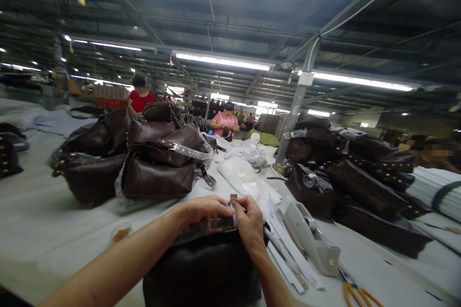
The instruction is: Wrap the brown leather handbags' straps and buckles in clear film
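Observation:
A dark brown leather bag (201,268) stands on the grey table (39,230) right in front of me. My left hand (203,208) rests on its top edge, fingers curled over a strap with a metal buckle (218,223). My right hand (250,220) pinches a small strip or tab (233,199) at the same buckle. Both hands meet at the bag's top. What exactly the fingertips hold is partly hidden.
A pile of brown bags (144,158) lies to the left, another pile (356,182) to the right. White paper strips (252,180), a tape dispenser (311,240) and orange-handled scissors (356,292) lie at my right. Two people (225,122) work at the far end.

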`<act>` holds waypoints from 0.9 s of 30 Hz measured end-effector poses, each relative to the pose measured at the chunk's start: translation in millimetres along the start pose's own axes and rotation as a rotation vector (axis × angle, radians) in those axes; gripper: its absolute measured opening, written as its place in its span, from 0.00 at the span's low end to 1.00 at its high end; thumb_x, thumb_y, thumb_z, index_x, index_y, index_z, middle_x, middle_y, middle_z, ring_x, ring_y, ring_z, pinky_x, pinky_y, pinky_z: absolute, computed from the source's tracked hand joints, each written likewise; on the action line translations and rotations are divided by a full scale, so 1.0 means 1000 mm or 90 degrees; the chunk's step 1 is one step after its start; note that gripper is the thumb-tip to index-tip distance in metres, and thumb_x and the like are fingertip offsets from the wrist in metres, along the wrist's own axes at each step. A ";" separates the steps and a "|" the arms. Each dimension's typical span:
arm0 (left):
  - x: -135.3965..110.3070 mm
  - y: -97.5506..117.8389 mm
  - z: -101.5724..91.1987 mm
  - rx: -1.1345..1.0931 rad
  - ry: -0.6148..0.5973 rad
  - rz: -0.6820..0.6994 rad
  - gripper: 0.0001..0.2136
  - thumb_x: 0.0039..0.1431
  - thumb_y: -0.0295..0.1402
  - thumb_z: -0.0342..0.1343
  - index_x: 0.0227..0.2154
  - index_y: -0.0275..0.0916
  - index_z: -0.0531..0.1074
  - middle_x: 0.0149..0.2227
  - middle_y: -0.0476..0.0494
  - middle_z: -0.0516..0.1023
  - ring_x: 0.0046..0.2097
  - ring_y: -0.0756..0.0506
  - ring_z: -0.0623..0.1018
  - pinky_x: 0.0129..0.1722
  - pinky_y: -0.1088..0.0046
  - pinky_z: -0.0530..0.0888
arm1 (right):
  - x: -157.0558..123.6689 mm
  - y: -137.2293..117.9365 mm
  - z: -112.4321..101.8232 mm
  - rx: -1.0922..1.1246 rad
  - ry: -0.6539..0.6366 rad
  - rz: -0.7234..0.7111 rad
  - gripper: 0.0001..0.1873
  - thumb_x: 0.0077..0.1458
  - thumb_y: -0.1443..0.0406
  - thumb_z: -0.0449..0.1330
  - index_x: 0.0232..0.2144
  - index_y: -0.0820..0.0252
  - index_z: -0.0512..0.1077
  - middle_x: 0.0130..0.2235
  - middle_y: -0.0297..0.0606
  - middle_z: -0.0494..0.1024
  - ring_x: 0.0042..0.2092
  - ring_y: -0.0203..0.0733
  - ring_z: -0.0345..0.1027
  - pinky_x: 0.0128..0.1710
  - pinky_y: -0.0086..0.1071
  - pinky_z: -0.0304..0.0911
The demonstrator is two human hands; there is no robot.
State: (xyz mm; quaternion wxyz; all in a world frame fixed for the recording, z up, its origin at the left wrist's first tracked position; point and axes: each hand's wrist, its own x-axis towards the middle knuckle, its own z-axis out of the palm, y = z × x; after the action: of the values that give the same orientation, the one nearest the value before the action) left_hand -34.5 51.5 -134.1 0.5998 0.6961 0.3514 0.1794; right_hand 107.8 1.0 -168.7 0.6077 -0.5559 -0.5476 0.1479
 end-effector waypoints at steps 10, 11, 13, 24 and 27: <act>0.003 0.001 0.003 0.110 -0.011 0.071 0.10 0.47 0.36 0.55 0.31 0.36 0.76 0.27 0.54 0.70 0.32 0.50 0.67 0.34 0.75 0.63 | 0.003 -0.002 -0.001 -0.010 -0.004 -0.007 0.09 0.50 0.59 0.57 0.22 0.56 0.68 0.23 0.32 0.72 0.29 0.42 0.66 0.33 0.33 0.59; 0.003 0.002 0.003 0.119 -0.012 0.074 0.11 0.47 0.36 0.55 0.31 0.36 0.75 0.27 0.53 0.70 0.31 0.50 0.67 0.33 0.75 0.63 | 0.004 -0.001 -0.001 -0.010 -0.008 -0.015 0.09 0.50 0.59 0.57 0.23 0.56 0.68 0.24 0.32 0.72 0.29 0.42 0.66 0.33 0.33 0.59; 0.003 0.002 0.005 0.135 -0.004 0.081 0.11 0.47 0.36 0.53 0.31 0.36 0.75 0.26 0.53 0.69 0.30 0.50 0.66 0.32 0.74 0.62 | 0.004 0.000 -0.002 -0.007 -0.024 -0.027 0.09 0.51 0.60 0.58 0.23 0.56 0.68 0.24 0.32 0.73 0.30 0.42 0.67 0.34 0.33 0.60; 0.004 -0.001 0.008 0.153 0.000 0.128 0.12 0.45 0.36 0.52 0.32 0.35 0.74 0.27 0.51 0.68 0.29 0.49 0.66 0.30 0.74 0.62 | 0.040 0.001 -0.035 0.030 -0.384 -0.047 0.11 0.47 0.61 0.61 0.34 0.58 0.78 0.34 0.36 0.81 0.39 0.46 0.74 0.40 0.36 0.67; 0.003 -0.001 0.006 0.181 -0.001 0.125 0.09 0.46 0.37 0.54 0.26 0.35 0.71 0.25 0.51 0.66 0.28 0.50 0.64 0.28 0.74 0.60 | 0.044 -0.004 -0.038 -0.056 -0.393 -0.140 0.08 0.50 0.64 0.59 0.26 0.57 0.78 0.32 0.34 0.80 0.37 0.43 0.73 0.41 0.34 0.65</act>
State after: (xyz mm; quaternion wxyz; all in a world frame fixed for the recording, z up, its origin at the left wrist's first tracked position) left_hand -28.8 49.8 -136.3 0.4754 0.8050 0.3029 0.1852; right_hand 152.8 14.9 -134.7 0.4008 -0.4483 -0.7684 0.2190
